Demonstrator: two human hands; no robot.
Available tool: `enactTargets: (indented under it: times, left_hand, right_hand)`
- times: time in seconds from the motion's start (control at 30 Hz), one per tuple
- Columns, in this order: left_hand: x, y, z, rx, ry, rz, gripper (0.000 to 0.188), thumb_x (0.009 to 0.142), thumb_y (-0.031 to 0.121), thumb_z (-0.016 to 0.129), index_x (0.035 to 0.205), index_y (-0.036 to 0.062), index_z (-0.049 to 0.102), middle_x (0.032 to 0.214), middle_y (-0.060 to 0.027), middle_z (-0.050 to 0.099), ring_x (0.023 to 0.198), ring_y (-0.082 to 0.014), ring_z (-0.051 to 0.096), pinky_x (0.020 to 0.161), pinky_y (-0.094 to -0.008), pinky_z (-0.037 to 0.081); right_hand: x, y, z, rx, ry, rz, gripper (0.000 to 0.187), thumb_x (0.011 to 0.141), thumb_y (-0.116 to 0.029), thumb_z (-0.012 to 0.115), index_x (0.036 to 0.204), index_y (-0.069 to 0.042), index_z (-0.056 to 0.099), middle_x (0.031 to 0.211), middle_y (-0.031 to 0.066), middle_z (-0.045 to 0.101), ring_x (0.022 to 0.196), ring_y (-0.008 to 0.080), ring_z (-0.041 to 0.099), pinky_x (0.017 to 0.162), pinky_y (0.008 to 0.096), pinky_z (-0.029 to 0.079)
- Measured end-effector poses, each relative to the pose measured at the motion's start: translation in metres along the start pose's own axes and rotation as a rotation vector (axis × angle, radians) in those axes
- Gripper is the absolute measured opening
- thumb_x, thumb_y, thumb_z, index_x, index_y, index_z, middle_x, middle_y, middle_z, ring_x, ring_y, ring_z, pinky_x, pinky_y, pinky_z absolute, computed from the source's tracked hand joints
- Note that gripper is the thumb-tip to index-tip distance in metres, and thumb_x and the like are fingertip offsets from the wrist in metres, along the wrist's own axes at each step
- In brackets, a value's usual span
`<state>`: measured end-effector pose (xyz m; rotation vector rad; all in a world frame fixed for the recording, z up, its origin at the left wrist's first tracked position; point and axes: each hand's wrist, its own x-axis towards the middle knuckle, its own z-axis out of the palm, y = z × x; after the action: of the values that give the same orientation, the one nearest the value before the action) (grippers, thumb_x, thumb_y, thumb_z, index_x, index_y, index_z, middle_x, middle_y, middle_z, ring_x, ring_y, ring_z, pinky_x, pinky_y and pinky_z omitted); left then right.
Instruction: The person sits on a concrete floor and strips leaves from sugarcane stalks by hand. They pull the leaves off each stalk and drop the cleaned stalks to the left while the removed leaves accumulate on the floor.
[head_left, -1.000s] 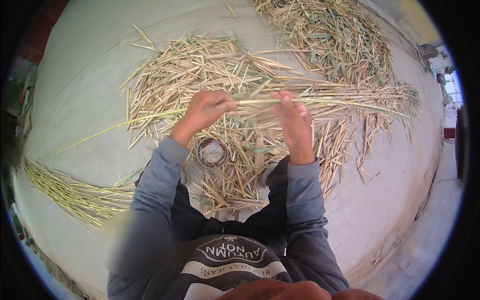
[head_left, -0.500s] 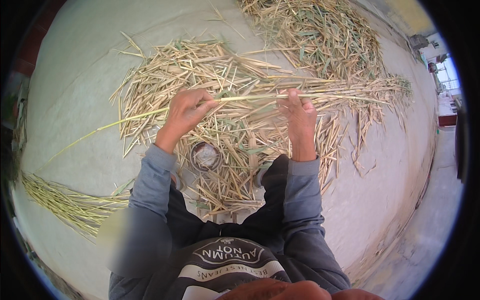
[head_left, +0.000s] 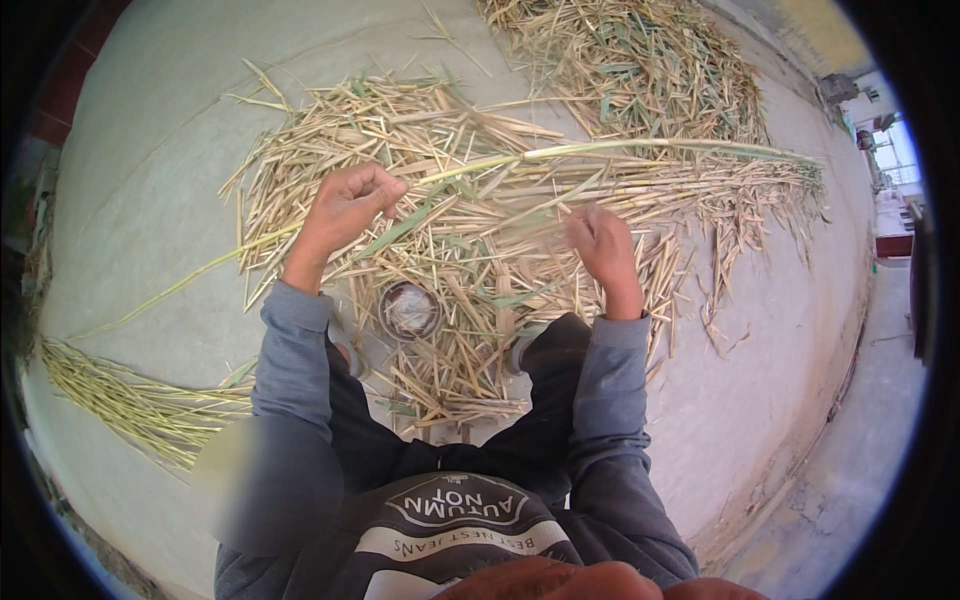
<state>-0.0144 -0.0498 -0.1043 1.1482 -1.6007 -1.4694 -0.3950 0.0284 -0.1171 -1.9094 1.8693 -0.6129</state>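
My left hand (head_left: 348,205) is closed in a pinch around a long yellow-green reed stalk (head_left: 530,156). The stalk runs from the lower left, through the fingers, to the far right above the litter. Below it, apart from the stalk, my right hand (head_left: 603,245) has its fingers curled together. A pale strip of husk lies close to its fingertips; whether the fingers grip it is unclear. Under both hands spreads a heap of dry husks and cut stalk pieces (head_left: 370,130). A green leaf (head_left: 400,228) hangs or lies just below my left hand.
A round bowl (head_left: 410,311) with pale scraps in it stands between my feet. Thin green stalks (head_left: 140,400) lie bundled on the concrete floor (head_left: 160,180) at the left. A larger pile of husks (head_left: 650,70) is at the far right, and unpeeled-looking stalks (head_left: 700,185) extend rightward.
My right hand has come off the stalk and moved down slightly. My left hand has shifted a little left and up, still gripping the stalk, whose right part now arches higher.
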Motion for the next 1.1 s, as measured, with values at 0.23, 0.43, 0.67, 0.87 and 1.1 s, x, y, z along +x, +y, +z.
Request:
enactTargets:
  times: [0.23, 0.43, 0.67, 0.87, 1.1]
  left_hand:
    - [0.0, -0.001, 0.005, 0.204, -0.026, 0.027, 0.02, 0.096, 0.02, 0.074, 0.088, 0.0022, 0.07, 0.074, 0.0002, 0.068, 0.067, -0.0055, 0.059, 0.061, -0.0242, 0.046]
    - [-0.001, -0.001, 0.011, 0.253, 0.011, 0.072, 0.017, 0.093, 0.017, 0.075, 0.088, 0.0015, 0.07, 0.074, -0.001, 0.068, 0.068, -0.0078, 0.061, 0.061, -0.0254, 0.046]
    - [-0.003, 0.007, 0.019, 0.431, 0.096, 0.275, 0.017, 0.088, 0.017, 0.077, 0.083, 0.0019, 0.07, 0.074, -0.0054, 0.068, 0.068, -0.0152, 0.062, 0.064, -0.0317, 0.047]
    - [-0.006, 0.01, 0.005, 0.624, 0.171, 0.386, 0.02, 0.083, 0.023, 0.08, 0.081, 0.0056, 0.07, 0.075, -0.005, 0.07, 0.068, -0.0217, 0.063, 0.072, -0.0349, 0.044]
    - [-0.005, 0.008, -0.006, 0.461, 0.02, 0.123, 0.016, 0.086, 0.016, 0.079, 0.086, 0.0023, 0.069, 0.075, 0.0004, 0.065, 0.072, -0.0096, 0.058, 0.065, -0.029, 0.045]
  right_hand:
    - [0.008, -0.004, -0.008, 1.34, 0.182, 0.081, 0.047, 0.096, -0.014, 0.072, 0.138, 0.001, 0.056, 0.124, 0.0232, 0.069, 0.114, 0.0321, 0.069, 0.094, 0.0396, 0.058]
    - [0.02, -0.025, 0.004, 1.536, 0.256, 0.145, 0.029, 0.096, -0.016, 0.074, 0.118, -0.002, 0.06, 0.11, 0.0128, 0.071, 0.1, 0.0262, 0.073, 0.082, 0.0347, 0.061]
    - [0.021, -0.027, 0.015, 1.37, 0.497, 0.363, 0.032, 0.095, -0.025, 0.076, 0.107, 0.0, 0.061, 0.091, 0.0128, 0.071, 0.077, 0.0227, 0.075, 0.066, 0.0289, 0.061]
    - [0.019, -0.022, 0.004, 1.438, 0.33, 0.465, 0.029, 0.095, -0.024, 0.077, 0.103, -0.001, 0.062, 0.089, 0.0121, 0.072, 0.078, 0.0209, 0.074, 0.065, 0.0274, 0.061]
    - [0.016, 0.0, -0.018, 1.319, 0.504, 0.449, 0.025, 0.095, -0.021, 0.077, 0.106, -0.001, 0.065, 0.089, 0.0088, 0.072, 0.072, 0.0147, 0.069, 0.064, 0.0261, 0.058]
